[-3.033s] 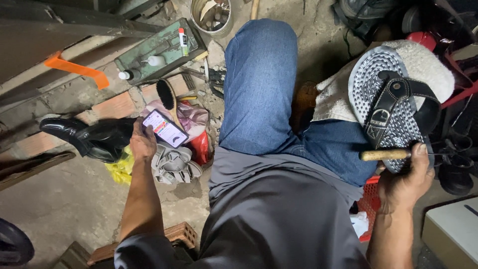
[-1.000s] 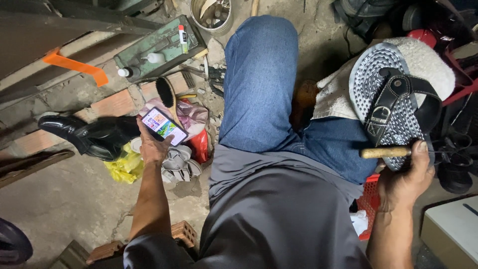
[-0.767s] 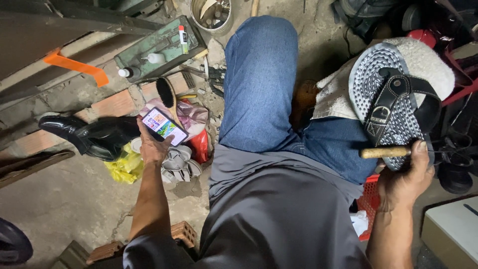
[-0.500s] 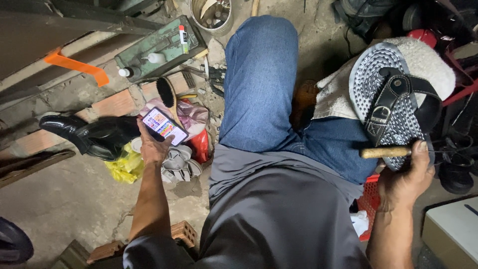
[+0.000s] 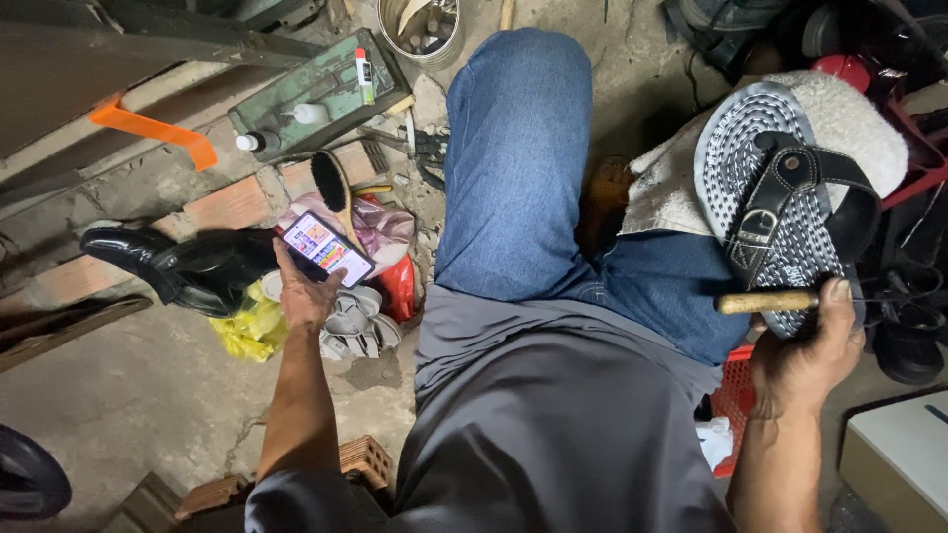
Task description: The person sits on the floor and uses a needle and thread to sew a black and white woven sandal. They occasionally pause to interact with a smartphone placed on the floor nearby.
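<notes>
We look down and see almost nothing has changed in the last few moments. Our left hand (image 5: 308, 292) has moved the phone (image 5: 328, 249) just a tiny bit; it was a little lower on our side a few seconds ago. The fingers are wrapped around it, and its bright screen faces up at us. Our right hand (image 5: 808, 347) has stayed put, closed tight on the wooden handle (image 5: 768, 302) of a small tool (we cannot see its tip). So the shoe work is on hold while we look at the screen.

The sandal (image 5: 780, 197) lies sole-up on a white cloth (image 5: 671, 192) over our right knee, its dark strap and buckle on top. The tool handle rests just at its near edge.

On the floor by the phone hand sits a shiny black shoe (image 5: 173, 266), with a yellow bag (image 5: 249, 331) beside it. A brush (image 5: 331, 188) leans near a pink bag. Further off is a green metal box (image 5: 316, 94) with little bottles on it, and a tin can (image 5: 420, 28). Our left leg in blue jeans (image 5: 513, 168) lies between the two hands.
</notes>
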